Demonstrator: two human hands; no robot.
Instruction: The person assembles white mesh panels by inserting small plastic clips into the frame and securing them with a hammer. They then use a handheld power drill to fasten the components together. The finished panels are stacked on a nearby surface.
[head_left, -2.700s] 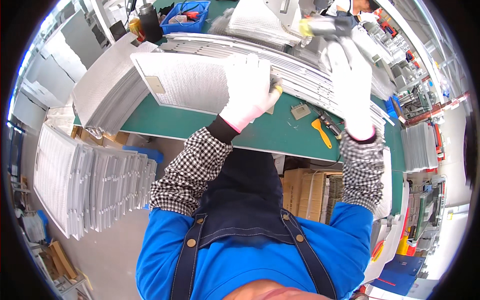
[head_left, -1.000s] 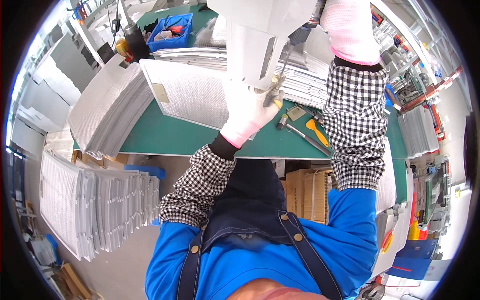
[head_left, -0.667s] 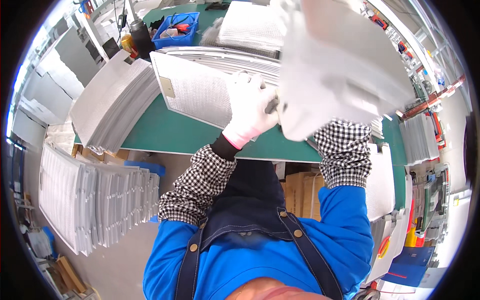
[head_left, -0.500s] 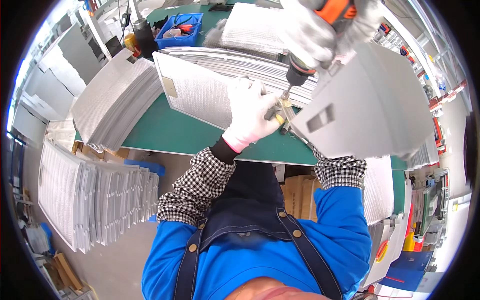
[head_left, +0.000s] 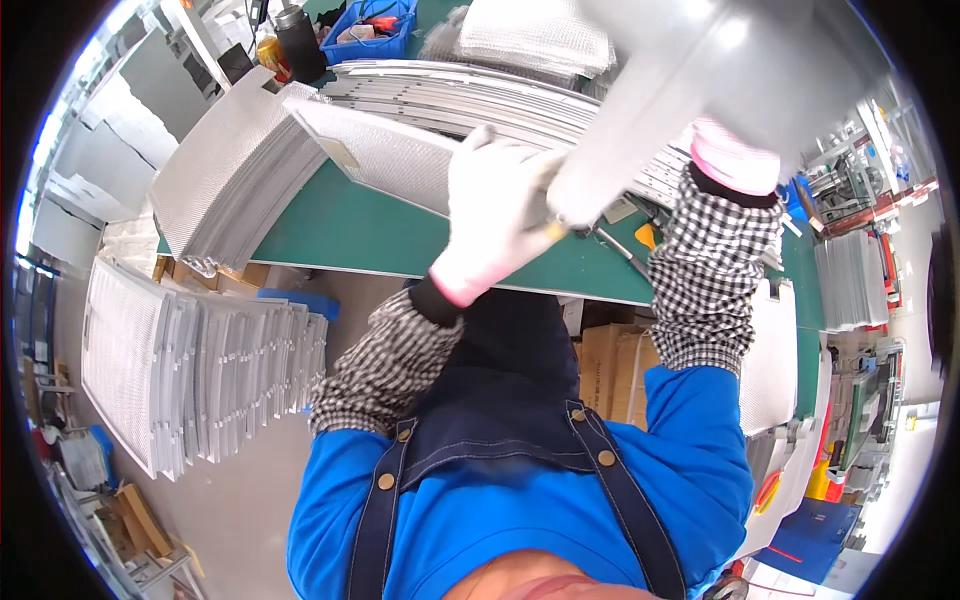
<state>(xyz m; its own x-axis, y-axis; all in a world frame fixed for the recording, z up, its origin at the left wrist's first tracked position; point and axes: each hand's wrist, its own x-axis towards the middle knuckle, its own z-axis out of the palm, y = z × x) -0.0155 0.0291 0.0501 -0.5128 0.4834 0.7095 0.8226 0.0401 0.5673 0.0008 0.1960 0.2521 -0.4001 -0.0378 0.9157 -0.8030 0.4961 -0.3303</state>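
Observation:
A large grey metal panel (head_left: 700,70) is lifted over the green table (head_left: 350,235), tilted up to the right. My left hand (head_left: 490,215), in a white glove, is closed on the panel's lower corner. My right hand goes up behind the panel, so only its pink cuff (head_left: 735,160) and the checked sleeve show. Under the panel a flat mesh filter sheet (head_left: 385,160) lies on the table, in front of a spread row of similar sheets (head_left: 470,100).
A leaning stack of mesh sheets (head_left: 225,175) fills the table's left end. Behind it stand a blue bin (head_left: 370,30) and a dark bottle (head_left: 298,45). A yellow-handled tool (head_left: 645,236) lies by my right arm. More filters (head_left: 200,380) stand on the floor at left, cardboard boxes (head_left: 610,360) under the table.
My right arm swung the grey panel up from the table and across to the upper right. My left hand left the flat sheet and closed on the panel's lower corner.

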